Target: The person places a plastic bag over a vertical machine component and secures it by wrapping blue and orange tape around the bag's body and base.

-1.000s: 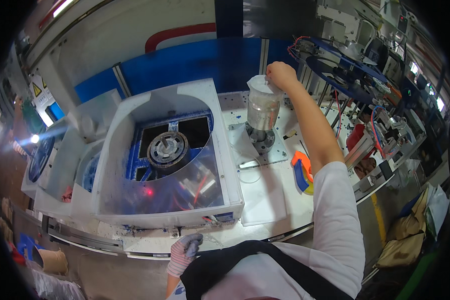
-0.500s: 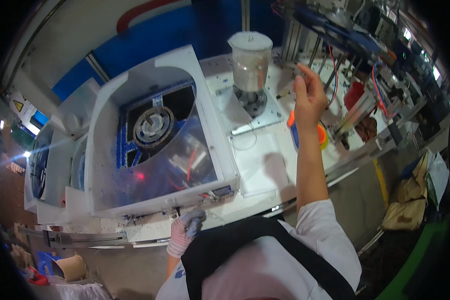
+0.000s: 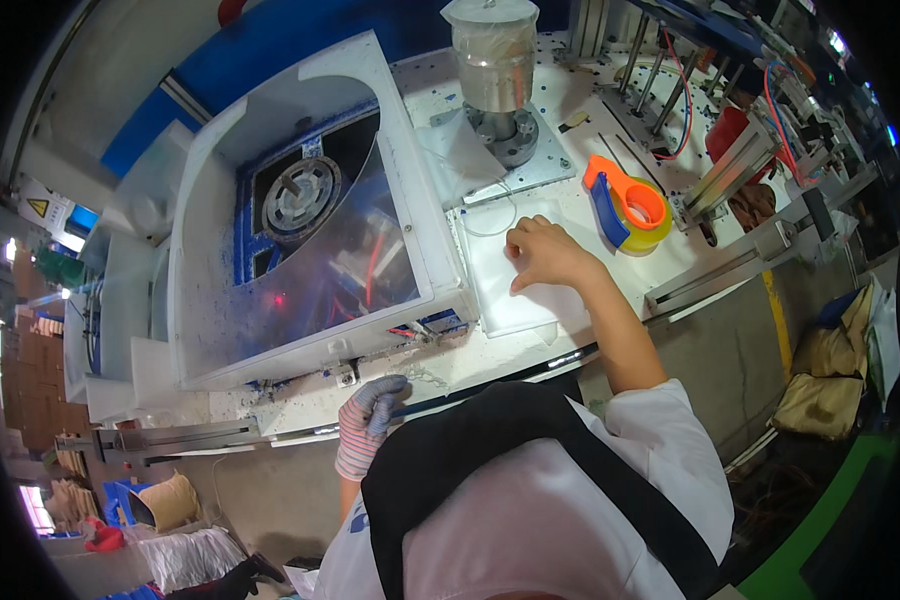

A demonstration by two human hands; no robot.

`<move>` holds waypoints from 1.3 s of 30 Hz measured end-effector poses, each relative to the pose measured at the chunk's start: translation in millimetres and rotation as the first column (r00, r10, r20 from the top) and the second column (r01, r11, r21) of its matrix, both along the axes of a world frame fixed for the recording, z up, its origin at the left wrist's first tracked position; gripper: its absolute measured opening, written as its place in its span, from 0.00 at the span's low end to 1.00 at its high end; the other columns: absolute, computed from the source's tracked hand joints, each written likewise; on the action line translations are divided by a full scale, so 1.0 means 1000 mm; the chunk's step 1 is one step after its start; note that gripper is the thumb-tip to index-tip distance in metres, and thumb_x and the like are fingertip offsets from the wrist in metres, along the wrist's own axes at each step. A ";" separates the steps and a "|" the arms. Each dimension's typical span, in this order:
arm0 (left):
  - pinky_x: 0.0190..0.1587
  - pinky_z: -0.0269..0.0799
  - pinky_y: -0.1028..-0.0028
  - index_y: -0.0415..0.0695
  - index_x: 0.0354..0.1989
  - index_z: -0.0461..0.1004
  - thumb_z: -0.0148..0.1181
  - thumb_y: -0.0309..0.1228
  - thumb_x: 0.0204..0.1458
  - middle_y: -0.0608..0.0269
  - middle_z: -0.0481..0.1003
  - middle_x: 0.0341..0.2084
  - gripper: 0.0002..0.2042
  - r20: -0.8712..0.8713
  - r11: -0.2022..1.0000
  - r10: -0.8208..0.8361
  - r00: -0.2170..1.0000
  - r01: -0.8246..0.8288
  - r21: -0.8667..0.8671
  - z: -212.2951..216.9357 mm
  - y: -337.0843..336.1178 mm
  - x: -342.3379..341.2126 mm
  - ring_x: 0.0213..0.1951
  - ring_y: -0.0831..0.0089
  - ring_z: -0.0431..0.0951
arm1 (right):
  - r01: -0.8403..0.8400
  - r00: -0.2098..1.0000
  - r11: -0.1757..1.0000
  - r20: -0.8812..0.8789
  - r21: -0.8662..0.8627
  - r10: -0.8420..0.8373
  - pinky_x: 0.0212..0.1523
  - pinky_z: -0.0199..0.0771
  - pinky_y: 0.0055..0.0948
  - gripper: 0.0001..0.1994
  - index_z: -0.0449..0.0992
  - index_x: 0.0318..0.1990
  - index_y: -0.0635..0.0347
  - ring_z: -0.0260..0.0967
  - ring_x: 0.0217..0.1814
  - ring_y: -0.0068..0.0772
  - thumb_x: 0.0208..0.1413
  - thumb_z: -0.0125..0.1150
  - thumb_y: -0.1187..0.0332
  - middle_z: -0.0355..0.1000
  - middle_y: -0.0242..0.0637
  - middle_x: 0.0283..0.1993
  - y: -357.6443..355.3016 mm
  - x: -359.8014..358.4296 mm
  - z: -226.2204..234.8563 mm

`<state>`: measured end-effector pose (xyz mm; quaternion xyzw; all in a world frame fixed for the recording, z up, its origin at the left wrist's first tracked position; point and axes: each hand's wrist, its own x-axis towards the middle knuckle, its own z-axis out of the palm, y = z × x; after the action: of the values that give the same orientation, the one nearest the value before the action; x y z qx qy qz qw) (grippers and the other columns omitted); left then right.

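My bare right hand (image 3: 552, 255) hovers over or rests on a flat stack of white, film-like sheets (image 3: 500, 295); whether it touches them I cannot tell. Its fingers are bent but apart, with nothing seen between them. Beside it, to the right, lies an orange and blue tape dispenser (image 3: 610, 205) with a yellow roll. My left hand (image 3: 372, 415), in a striped grey and pink glove, is closed at the bench's front edge, near my apron. What its curled fingers hold, if anything, is hidden.
A white open-topped housing (image 3: 445, 300) with a round metal hub (image 3: 302, 198) takes up the left of the bench. Behind the sheets, a film-covered metal cylinder (image 3: 495, 65) stands on a plate. Frame rails and posts (image 3: 740, 180) with wires border the right.
My right hand has come down and left, from raised beside the cylinder to the white sheets. The tape dispenser is now uncovered. The view has shifted; my left hand stays closed at the edge.
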<state>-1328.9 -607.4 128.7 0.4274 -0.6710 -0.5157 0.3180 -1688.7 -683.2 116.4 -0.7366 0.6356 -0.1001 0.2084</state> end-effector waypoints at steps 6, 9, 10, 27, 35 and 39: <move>0.42 0.72 0.75 0.38 0.42 0.74 0.47 0.28 0.59 0.56 0.78 0.35 0.10 -0.062 0.999 0.051 0.997 -0.050 0.018 -0.019 0.004 0.002 0.37 0.73 0.77 | -0.039 0.999 0.985 0.028 -0.169 0.044 0.49 0.61 0.34 0.17 0.73 0.32 0.52 0.60 0.51 0.37 0.31 0.72 0.62 0.66 0.32 0.42 0.015 -0.006 -0.019; 0.44 0.71 0.74 0.38 0.42 0.74 0.48 0.27 0.58 0.55 0.77 0.35 0.10 0.000 0.999 0.030 1.000 -0.030 -0.045 -0.010 0.006 -0.004 0.39 0.70 0.78 | -0.042 0.990 0.969 0.117 -0.245 0.073 0.51 0.59 0.37 0.17 0.73 0.33 0.51 0.59 0.52 0.37 0.33 0.71 0.63 0.65 0.32 0.43 0.023 -0.009 -0.026; 0.45 0.71 0.74 0.38 0.42 0.74 0.48 0.27 0.58 0.55 0.77 0.35 0.10 0.031 0.995 0.016 0.999 -0.013 -0.099 -0.008 0.007 -0.004 0.39 0.69 0.78 | -0.042 0.985 0.962 0.149 -0.270 0.085 0.51 0.59 0.38 0.17 0.73 0.33 0.51 0.59 0.53 0.37 0.33 0.71 0.63 0.65 0.32 0.43 0.026 -0.008 -0.027; 0.42 0.71 0.70 0.40 0.42 0.74 0.51 0.25 0.54 0.55 0.76 0.35 0.09 0.167 0.959 -0.192 0.967 0.221 -0.175 -0.009 0.008 -0.026 0.37 0.61 0.77 | -0.008 0.948 0.941 0.296 -0.340 0.115 0.51 0.62 0.35 0.07 0.77 0.28 0.57 0.65 0.49 0.34 0.48 0.61 0.64 0.73 0.30 0.42 0.051 -0.010 -0.043; 0.44 0.71 0.69 0.40 0.42 0.74 0.53 0.24 0.52 0.55 0.76 0.36 0.09 0.228 0.861 -0.396 0.890 0.446 -0.243 -0.006 -0.006 -0.056 0.39 0.60 0.77 | 0.261 0.782 0.945 0.617 -0.197 -0.087 0.43 0.68 0.26 0.08 0.78 0.28 0.64 0.69 0.41 0.29 0.50 0.59 0.67 0.75 0.33 0.41 0.051 -0.019 -0.033; 0.47 0.70 0.69 0.40 0.43 0.72 0.53 0.24 0.52 0.53 0.74 0.41 0.10 0.212 0.731 -0.558 0.802 0.596 -0.332 -0.003 -0.021 -0.092 0.44 0.59 0.75 | 0.472 0.381 0.876 0.875 0.095 -0.300 0.45 0.66 0.22 0.09 0.78 0.35 0.64 0.69 0.42 0.24 0.53 0.58 0.67 0.75 0.33 0.38 0.045 -0.052 -0.039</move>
<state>-1421.4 -628.6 126.0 0.1514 -0.8723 -0.4262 0.1859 -1740.8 -637.8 77.0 -0.4275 0.5837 -0.5575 0.4072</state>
